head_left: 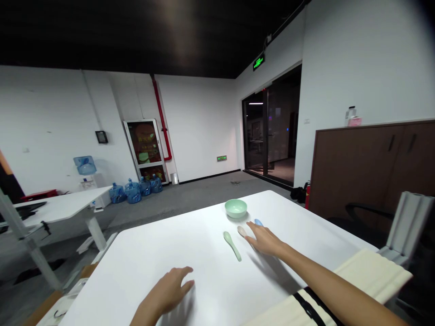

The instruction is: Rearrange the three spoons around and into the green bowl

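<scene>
Pale green: find bowl point(235, 208), mouth upward, on white table point(190, 244), at 12 o'clock from green spoon point(232, 246); take all bearings from green spoon. Record green spoon as lying in full view, handle toward 5 o'clock, clear of both hands.

Note beige spoon point(241, 231) at 1 o'clock, rounded end exposed, remainder hidden by right hand point(267, 241). Note blue piece point(258, 222) between 1 and 2 o'clock, showing only a small end beyond the fingers; cannot confirm full shape.

Find right hand just short of 3 o'clock, palm down, fingers extended, thumb apart beside beige spoon; cannot tell contact from hovering. Find left hand point(169, 290) at 8 o'clock, fingers slightly bent, thumb spread away, holding nothing; note forearm cut off at lower edge.

Observe cream item point(374, 271) with black straps point(309, 310) around 4 o'clock, partly covered by right forearm and cropped below; cannot identify material. Observe dark chair point(360, 217) near 3 o'clock, mostly lost in shadow. Observe glass doors point(280, 122) between 12 and 1 o'clock, interior dim, contents hard to make out.
</scene>
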Action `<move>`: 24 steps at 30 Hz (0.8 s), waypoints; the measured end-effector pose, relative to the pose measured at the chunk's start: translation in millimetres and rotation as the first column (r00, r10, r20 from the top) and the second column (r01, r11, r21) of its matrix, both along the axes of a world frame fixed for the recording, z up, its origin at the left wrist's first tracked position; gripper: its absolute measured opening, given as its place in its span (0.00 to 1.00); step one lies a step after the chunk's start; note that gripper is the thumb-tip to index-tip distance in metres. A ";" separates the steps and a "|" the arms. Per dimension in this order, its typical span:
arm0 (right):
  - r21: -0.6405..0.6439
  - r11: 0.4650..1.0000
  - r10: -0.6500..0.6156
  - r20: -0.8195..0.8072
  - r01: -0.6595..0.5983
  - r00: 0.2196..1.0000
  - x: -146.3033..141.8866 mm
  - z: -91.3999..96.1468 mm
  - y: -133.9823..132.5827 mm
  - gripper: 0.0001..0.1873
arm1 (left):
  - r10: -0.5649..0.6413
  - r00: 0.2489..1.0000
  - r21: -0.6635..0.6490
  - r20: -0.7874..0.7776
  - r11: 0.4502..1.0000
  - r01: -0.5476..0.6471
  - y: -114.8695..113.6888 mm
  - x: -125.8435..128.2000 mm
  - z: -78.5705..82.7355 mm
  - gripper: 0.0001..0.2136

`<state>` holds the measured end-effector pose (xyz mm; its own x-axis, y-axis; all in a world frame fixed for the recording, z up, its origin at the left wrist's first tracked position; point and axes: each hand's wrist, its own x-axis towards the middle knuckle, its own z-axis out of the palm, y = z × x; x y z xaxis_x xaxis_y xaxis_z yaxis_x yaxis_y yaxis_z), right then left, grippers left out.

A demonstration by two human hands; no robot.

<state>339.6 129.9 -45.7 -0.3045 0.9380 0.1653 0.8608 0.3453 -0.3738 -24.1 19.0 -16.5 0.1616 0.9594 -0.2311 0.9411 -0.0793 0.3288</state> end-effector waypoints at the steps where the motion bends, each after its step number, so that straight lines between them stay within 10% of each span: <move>1: -0.001 1.000 0.003 -0.005 -0.003 1.000 -0.2 1.4 -0.6 0.34 | 0.000 1.000 0.001 -0.001 1.000 0.000 0.2 0.1 0.2 0.25; 24: -0.044 0.999 -0.001 -0.009 0.000 1.000 0.9 5.5 4.3 0.31 | 0.018 1.000 -0.018 -0.011 1.000 -0.018 5.1 -1.3 -2.6 0.26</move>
<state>340.5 134.2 -40.2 -0.3026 0.9447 0.1267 0.8574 0.3278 -0.3968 -25.4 24.1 -19.1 0.1415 0.9579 -0.2499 0.9458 -0.0563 0.3198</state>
